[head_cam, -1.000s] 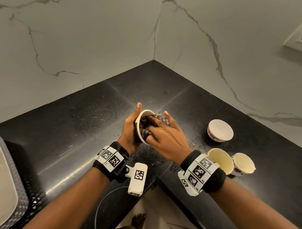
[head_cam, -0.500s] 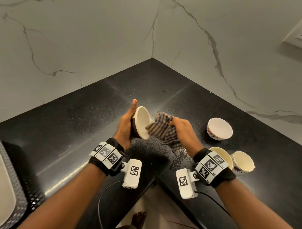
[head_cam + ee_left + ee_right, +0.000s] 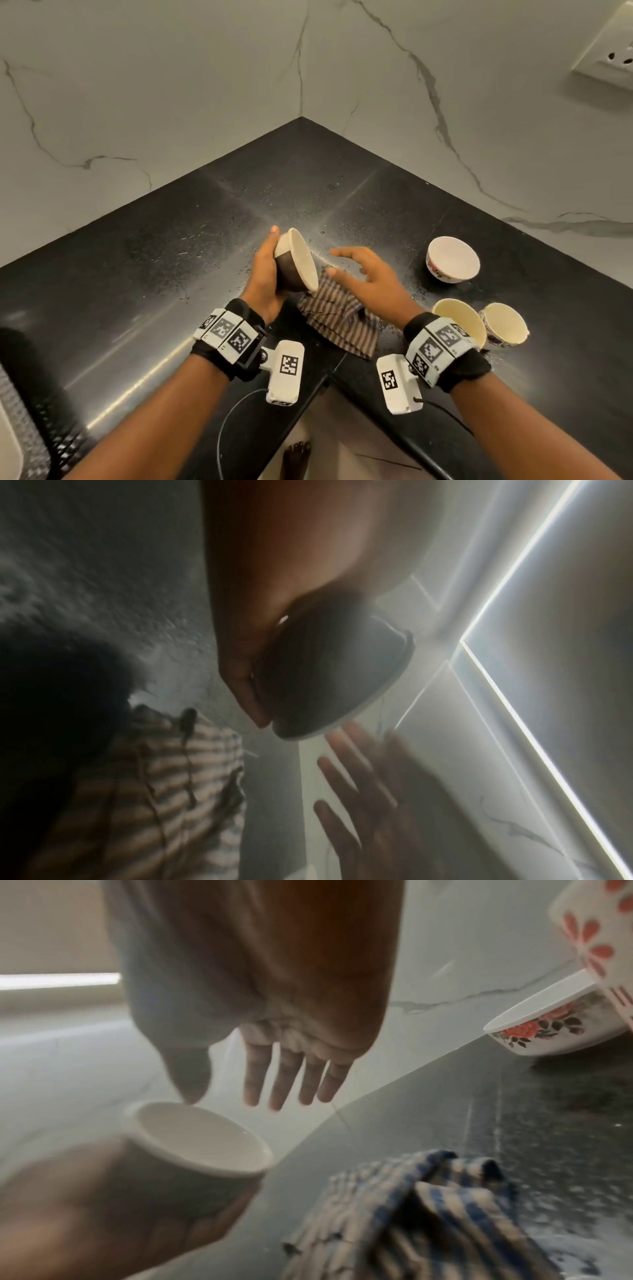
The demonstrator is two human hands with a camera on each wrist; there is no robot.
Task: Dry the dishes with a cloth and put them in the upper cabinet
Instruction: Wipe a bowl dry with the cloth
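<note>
My left hand (image 3: 265, 270) grips a small bowl (image 3: 297, 263), dark outside and white inside, tilted with its mouth toward the right. The same bowl (image 3: 198, 1137) shows in the right wrist view, and from below as the bowl (image 3: 329, 674) in the left wrist view. A striped cloth (image 3: 339, 318) lies crumpled on the black counter (image 3: 154, 274) just below the bowl. My right hand (image 3: 363, 274) hovers open over the cloth with fingers spread, holding nothing. The cloth (image 3: 421, 1210) sits under that hand, and the cloth (image 3: 143, 791) appears blurred below the bowl.
A floral white bowl (image 3: 452, 258) stands at the right, with two cream cups (image 3: 462, 320) (image 3: 505, 325) nearer the counter's front edge. Marble walls (image 3: 171, 85) meet in a corner behind. A wall socket (image 3: 613, 58) is at the upper right. Water drops speckle the counter.
My right hand pulled the cloth out of the bowl, dropped it on the counter and opened above it. The left hand keeps holding the bowl.
</note>
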